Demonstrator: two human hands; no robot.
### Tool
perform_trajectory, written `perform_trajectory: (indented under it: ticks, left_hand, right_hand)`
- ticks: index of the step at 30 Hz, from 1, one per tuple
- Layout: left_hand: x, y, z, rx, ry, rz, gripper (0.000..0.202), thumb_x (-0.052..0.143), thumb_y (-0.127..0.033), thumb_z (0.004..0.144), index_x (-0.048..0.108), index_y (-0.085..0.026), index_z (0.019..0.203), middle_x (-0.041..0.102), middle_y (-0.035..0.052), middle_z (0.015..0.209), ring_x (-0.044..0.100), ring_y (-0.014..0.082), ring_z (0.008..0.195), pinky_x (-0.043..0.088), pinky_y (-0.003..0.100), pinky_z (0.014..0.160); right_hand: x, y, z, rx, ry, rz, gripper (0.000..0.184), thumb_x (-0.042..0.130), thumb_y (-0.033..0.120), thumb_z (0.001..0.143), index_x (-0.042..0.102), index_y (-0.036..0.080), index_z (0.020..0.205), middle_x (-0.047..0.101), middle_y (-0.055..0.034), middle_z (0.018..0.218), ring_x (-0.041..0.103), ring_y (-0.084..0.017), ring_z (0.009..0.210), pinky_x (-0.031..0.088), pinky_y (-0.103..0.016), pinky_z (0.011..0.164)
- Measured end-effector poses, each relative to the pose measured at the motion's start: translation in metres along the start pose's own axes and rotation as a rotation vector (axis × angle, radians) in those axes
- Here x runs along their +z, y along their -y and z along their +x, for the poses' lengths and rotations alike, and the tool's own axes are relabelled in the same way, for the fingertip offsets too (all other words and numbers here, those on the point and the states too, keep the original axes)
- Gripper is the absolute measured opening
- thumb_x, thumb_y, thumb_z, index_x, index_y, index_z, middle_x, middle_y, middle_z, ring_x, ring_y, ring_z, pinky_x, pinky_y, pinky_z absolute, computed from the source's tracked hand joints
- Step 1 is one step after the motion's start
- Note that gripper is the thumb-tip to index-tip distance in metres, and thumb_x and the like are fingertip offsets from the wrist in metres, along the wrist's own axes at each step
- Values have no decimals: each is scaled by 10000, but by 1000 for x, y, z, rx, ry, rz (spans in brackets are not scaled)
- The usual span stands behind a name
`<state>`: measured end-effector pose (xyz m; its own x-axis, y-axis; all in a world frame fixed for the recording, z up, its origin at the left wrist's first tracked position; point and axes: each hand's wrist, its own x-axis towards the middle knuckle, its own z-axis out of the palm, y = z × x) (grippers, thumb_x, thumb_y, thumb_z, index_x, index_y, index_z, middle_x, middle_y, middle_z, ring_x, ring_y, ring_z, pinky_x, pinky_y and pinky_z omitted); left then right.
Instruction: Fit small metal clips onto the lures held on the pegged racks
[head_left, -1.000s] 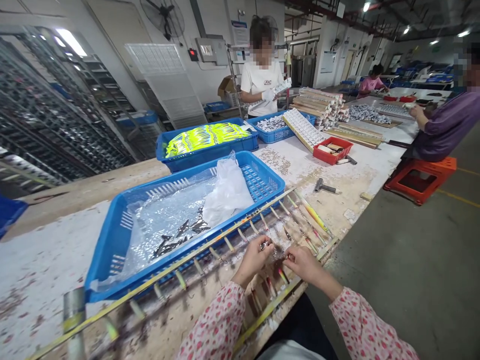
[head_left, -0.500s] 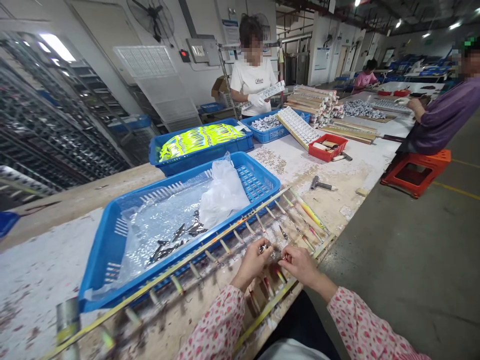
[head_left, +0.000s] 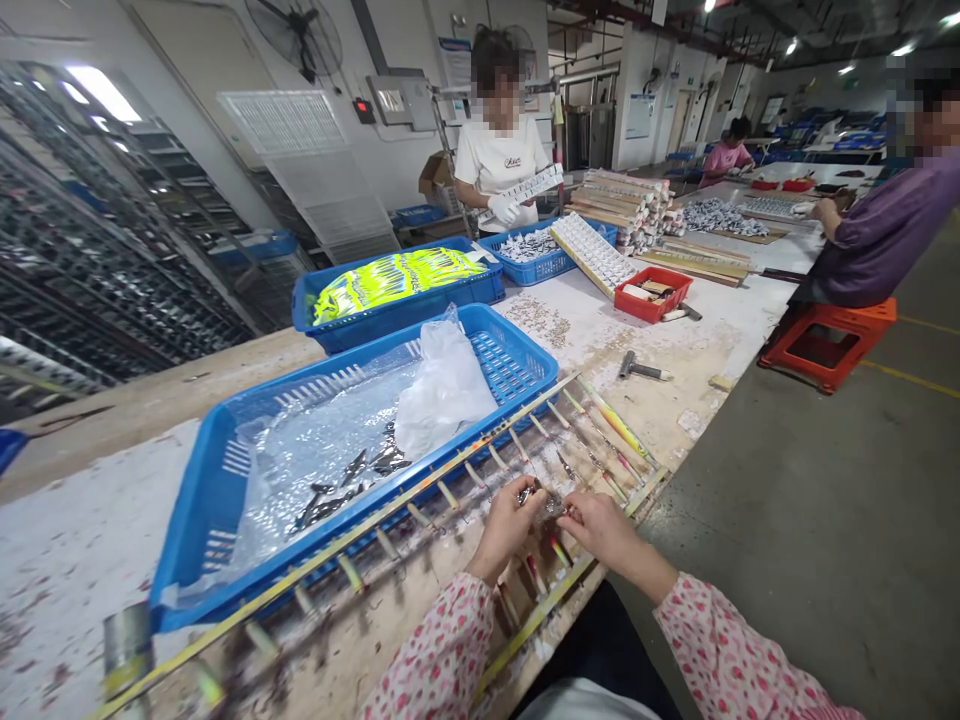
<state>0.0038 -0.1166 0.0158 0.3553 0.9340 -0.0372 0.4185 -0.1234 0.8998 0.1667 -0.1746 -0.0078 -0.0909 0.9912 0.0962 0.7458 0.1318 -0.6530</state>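
Silvery metal piece (head_left: 528, 493) sits closed in the left hand's (head_left: 511, 522) grip; at its 3 o'clock, the right hand (head_left: 600, 528) pinches a small bit (head_left: 573, 512), too tiny to make out. Both are above a yellow-edged frame (head_left: 450, 466) on the surface (head_left: 690, 350). Toward 9 to 10 o'clock stands a blue basket (head_left: 196, 500) with dark pieces (head_left: 354, 466); at 1 o'clock, a hammer (head_left: 646, 371), then a red tray (head_left: 651, 307).

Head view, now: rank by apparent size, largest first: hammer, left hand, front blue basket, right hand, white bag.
1. Front blue basket
2. White bag
3. Left hand and right hand: too alike to rank
4. Hammer

Hammer lies farther off than the hands, so its true size is unsure.
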Motion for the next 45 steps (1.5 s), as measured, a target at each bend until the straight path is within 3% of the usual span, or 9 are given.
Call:
perform_trajectory:
  ticks: [3,6,11,14,17,20,26,34,45]
  left_hand:
    - [1,-2,-3,-62,-42,-74,282,570,-442,766,580,-167,830,503,-36,650,406,98,527,320,215,526]
    - [-2,-7,-8,-176,-61,-271,430,557,-569,769,558,-172,934,476,-45,653,330,64,462,238,192,448]
    - [-10,-17,-20,-285,19,-545,603,508,-702,742,511,-171,1026,496,-33,675,292,45,451,153,174,424]
    - [-11,-22,-26,-328,49,-597,635,486,-736,732,495,-177,1034,494,-37,660,283,41,446,128,169,423]
    - [-10,-25,-31,-301,90,-637,620,484,-728,742,512,-174,1018,455,-48,631,277,43,438,130,174,411]
    - [-11,-24,-36,-254,111,-637,599,478,-709,764,543,-157,988,402,-57,597,284,47,432,137,183,406]
    - [-16,-11,-43,-278,82,-603,585,459,-700,781,528,-167,1013,425,-53,623,309,43,420,132,170,399]
    - [-14,4,-42,-130,8,-444,469,421,-627,842,480,-165,793,402,-54,617,331,63,454,250,181,390]
    - [-18,-4,-48,-86,-46,-346,514,360,-615,869,594,-178,1002,575,35,758,499,146,601,414,255,530]
  right_hand:
    - [-5,0,-5,53,33,-141,227,645,308,786,602,180,968,659,-44,757,613,-213,730,369,-269,632]
    - [-9,-4,-9,36,109,-179,112,580,240,822,606,188,918,666,-38,785,623,-200,775,359,-255,642]
    - [-21,1,-6,-1,229,-289,185,463,250,896,634,181,884,680,-81,822,632,-220,797,363,-268,650]
    - [-30,20,3,2,117,-328,245,447,308,916,645,170,868,674,-107,819,624,-234,777,379,-289,663]
    - [-33,43,13,-179,23,-94,197,493,322,906,642,209,970,672,-54,862,604,-192,803,393,-267,696]
    - [-25,56,22,-312,-14,116,125,544,252,873,654,209,914,661,-23,831,582,-162,791,395,-250,711]
    - [1,55,25,-230,-2,381,73,567,181,811,632,181,778,644,-6,756,571,-142,713,407,-238,676]
    - [17,53,27,-172,41,522,76,497,123,745,542,184,745,510,45,646,459,-100,594,359,-199,563]
    - [17,65,23,-160,43,526,99,523,162,780,572,179,865,589,26,714,544,-120,668,401,-226,644]
